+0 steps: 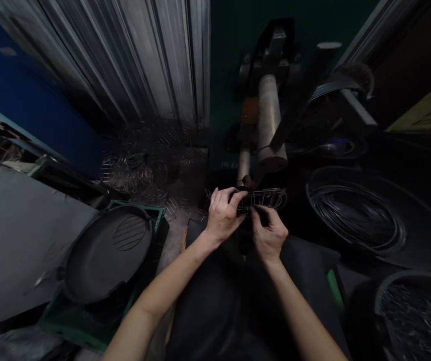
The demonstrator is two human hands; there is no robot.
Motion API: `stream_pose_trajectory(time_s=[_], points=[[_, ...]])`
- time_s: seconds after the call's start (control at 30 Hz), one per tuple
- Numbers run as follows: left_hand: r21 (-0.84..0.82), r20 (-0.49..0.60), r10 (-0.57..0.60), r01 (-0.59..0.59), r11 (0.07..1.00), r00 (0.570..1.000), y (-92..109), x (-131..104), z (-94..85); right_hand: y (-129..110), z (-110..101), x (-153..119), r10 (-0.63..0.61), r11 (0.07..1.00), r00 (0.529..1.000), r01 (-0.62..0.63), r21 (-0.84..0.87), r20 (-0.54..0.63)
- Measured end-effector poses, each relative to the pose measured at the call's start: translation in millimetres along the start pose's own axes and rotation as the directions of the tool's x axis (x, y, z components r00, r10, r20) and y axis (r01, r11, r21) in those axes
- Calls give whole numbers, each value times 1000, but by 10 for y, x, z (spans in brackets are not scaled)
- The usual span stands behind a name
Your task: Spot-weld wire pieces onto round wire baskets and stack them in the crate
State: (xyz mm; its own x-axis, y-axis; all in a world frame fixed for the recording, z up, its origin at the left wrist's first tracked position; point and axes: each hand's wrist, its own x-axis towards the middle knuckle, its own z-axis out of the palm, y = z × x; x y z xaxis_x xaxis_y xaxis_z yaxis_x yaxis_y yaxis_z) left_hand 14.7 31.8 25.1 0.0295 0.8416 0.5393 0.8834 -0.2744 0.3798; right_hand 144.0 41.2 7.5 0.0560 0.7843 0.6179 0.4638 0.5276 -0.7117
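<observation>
A small wire rack point(271, 198) with curved ends and several cross bars is held nearly edge-on in front of a machine. My left hand point(222, 214) grips its left part, thumb and fingers closed around the wires. At the near edge of the rack, my right hand point(270, 234) is pinched, thumb against fingers; any small piece between the fingertips is hidden. Just beyond the hands are the machine's two horizontal metal cylinders point(270, 118). To the left, a round wire grid point(129, 232) lies in a black round basin point(95, 260).
The basin rests on a green crate point(157, 215). Many wire pieces point(136, 173) are heaped on the floor by the corrugated metal wall point(155, 65). To the right are a black tub with coiled wire point(354, 215) and a bucket of small metal pieces point(418, 321). A grey board point(19, 240) stands far left.
</observation>
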Motion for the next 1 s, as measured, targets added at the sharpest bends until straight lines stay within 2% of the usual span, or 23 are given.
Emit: stream_pose_trajectory(time_s=[0.53, 0.73, 1.0], points=[[38, -19, 19, -19, 999, 1000, -71, 68, 64, 128, 94, 26, 37, 999, 999, -36, -28, 2], [37, -12, 16, -16, 999, 1000, -102, 77, 72, 133, 109, 36, 36, 993, 998, -30, -118, 46], [-62, -125, 80, -89, 994, 989, -217, 61, 154, 168, 125, 32, -16, 997, 999, 19, -72, 32]])
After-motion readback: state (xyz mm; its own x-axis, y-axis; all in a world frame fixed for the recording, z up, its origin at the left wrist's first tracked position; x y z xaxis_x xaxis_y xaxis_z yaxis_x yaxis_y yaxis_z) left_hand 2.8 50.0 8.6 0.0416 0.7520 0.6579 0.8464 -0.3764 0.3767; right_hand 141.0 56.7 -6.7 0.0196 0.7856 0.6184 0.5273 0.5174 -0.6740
